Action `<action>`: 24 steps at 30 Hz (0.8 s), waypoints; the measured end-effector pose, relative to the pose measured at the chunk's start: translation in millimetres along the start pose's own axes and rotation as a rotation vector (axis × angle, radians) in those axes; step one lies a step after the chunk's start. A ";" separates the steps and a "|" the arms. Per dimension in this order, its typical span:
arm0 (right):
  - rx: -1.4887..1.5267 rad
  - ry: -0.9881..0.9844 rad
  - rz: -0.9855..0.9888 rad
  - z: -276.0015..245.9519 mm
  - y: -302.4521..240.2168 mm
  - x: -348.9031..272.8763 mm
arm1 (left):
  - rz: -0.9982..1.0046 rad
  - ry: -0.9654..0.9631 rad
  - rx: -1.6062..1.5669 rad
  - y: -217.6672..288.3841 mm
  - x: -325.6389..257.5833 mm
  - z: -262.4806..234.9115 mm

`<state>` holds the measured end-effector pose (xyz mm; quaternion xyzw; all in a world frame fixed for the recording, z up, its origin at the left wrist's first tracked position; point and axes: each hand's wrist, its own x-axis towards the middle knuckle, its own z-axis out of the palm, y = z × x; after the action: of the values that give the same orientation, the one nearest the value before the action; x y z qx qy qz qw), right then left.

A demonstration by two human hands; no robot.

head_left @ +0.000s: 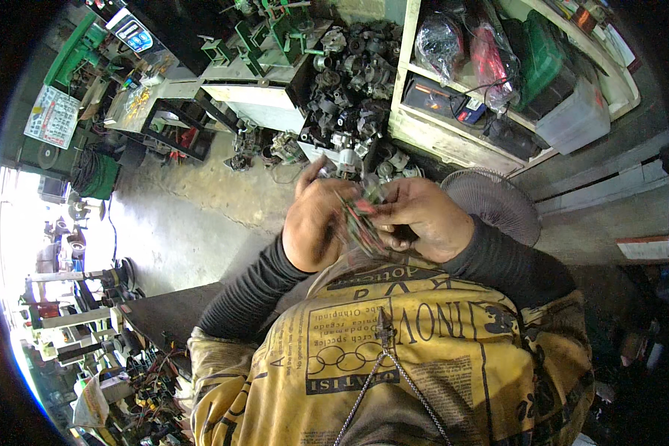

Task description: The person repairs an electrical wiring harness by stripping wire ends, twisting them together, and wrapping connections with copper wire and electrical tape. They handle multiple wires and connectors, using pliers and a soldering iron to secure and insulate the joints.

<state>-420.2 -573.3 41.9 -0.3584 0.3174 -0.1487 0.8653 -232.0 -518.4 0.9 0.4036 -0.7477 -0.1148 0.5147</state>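
In front of my chest, both hands are on a small crinkled packet (363, 215), which looks like clear plastic with red and green on it. Motion smears it, so what is inside cannot be made out. My left hand (314, 221) grips its left side, with one finger raised away from the others. The thumb and bent fingers of my right hand (426, 218) pinch the packet's right edge. Just beyond my fingers, a silvery metal part (343, 154) sits among dark machine parts.
A heap of greasy metal parts (353, 82) lies ahead, beside a bench (256, 97) with green metal frames. To the right stand a shelf (453, 141) with bagged goods and a round fan (492, 204). Cluttered racks (89, 320) line the left, beyond the concrete floor (178, 201).
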 end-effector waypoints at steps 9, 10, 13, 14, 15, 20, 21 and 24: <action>-1.165 0.225 -1.037 5.8 -14.8 -7.3 | -0.558 0.300 -0.886 18.1 -11.7 19.6; -1.164 0.203 -1.057 4.5 -16.2 -3.5 | -0.572 0.298 -0.883 18.7 -10.5 18.1; -1.148 0.113 -1.092 1.0 -16.1 8.8 | -0.572 0.288 -0.891 19.7 -9.2 17.5; -1.129 0.103 -1.072 -0.7 -14.7 11.9 | -0.572 0.299 -0.895 19.7 -10.3 17.9; -1.113 0.093 -1.064 -2.4 -13.1 14.6 | -0.572 0.346 -0.903 21.2 -12.3 20.9; -1.160 -0.071 -0.945 -17.7 -12.9 24.4 | -0.707 0.469 -0.866 20.8 -22.4 30.5; -1.189 -0.093 -0.968 -18.5 -12.0 26.6 | -0.766 0.467 -0.869 21.7 -24.1 32.3; -1.196 -0.190 -0.928 -17.6 -15.1 36.4 | -0.857 0.540 -0.741 23.9 -26.9 36.4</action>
<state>-404.7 -610.8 27.1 -0.8740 0.0847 -0.2684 0.3960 -271.0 -492.3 -19.4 0.4772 -0.2735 -0.4563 0.6995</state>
